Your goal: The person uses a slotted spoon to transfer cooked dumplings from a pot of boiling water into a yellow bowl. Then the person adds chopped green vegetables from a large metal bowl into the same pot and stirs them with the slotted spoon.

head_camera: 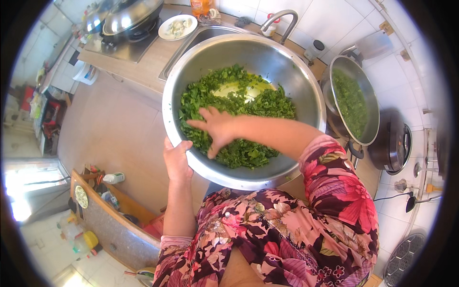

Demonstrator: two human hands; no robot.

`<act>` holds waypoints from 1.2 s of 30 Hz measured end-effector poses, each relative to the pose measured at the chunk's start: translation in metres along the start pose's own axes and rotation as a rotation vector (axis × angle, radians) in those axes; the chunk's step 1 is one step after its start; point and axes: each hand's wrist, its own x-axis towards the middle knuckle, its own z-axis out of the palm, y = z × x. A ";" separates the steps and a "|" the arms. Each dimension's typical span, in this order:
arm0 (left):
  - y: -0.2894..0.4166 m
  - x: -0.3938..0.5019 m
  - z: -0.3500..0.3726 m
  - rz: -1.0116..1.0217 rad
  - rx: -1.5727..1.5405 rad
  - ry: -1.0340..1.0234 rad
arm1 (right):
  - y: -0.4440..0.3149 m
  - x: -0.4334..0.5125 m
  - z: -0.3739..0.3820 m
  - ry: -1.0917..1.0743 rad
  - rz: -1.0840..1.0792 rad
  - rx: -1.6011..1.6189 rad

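A wide stainless steel basin is tilted in front of my body, over the sink's near side. Chopped leafy greens lie in it, with yellowish liquid pooled towards the far side. My left hand grips the basin's left rim, thumb on top. Reaching in from the right, my right hand is over the greens with its fingers spread and nothing held. Whether its fingertips touch the leaves is hard to tell.
Right of the basin stands a pot of chopped greens, beside a dark rice cooker. Behind are the sink, a curved faucet and a white plate of food. A lidded wok sits on the stove at the far left.
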 end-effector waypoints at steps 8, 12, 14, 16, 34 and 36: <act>-0.021 -0.006 -0.007 -0.005 0.028 0.028 | 0.030 0.015 0.058 0.397 0.038 -0.058; -0.027 0.000 0.000 -0.005 0.077 -0.001 | 0.053 0.018 0.054 0.549 0.051 0.106; -0.025 0.004 0.002 -0.026 0.104 0.021 | 0.056 0.017 0.046 0.594 0.091 0.276; -0.019 0.011 0.004 -0.017 0.136 0.002 | 0.058 0.011 0.036 0.664 0.157 0.392; -0.022 -0.005 0.021 0.001 0.266 0.024 | 0.172 -0.316 -0.056 1.402 -0.010 0.697; -0.023 -0.004 0.021 0.009 0.269 0.021 | 0.197 -0.353 -0.058 1.472 0.309 0.388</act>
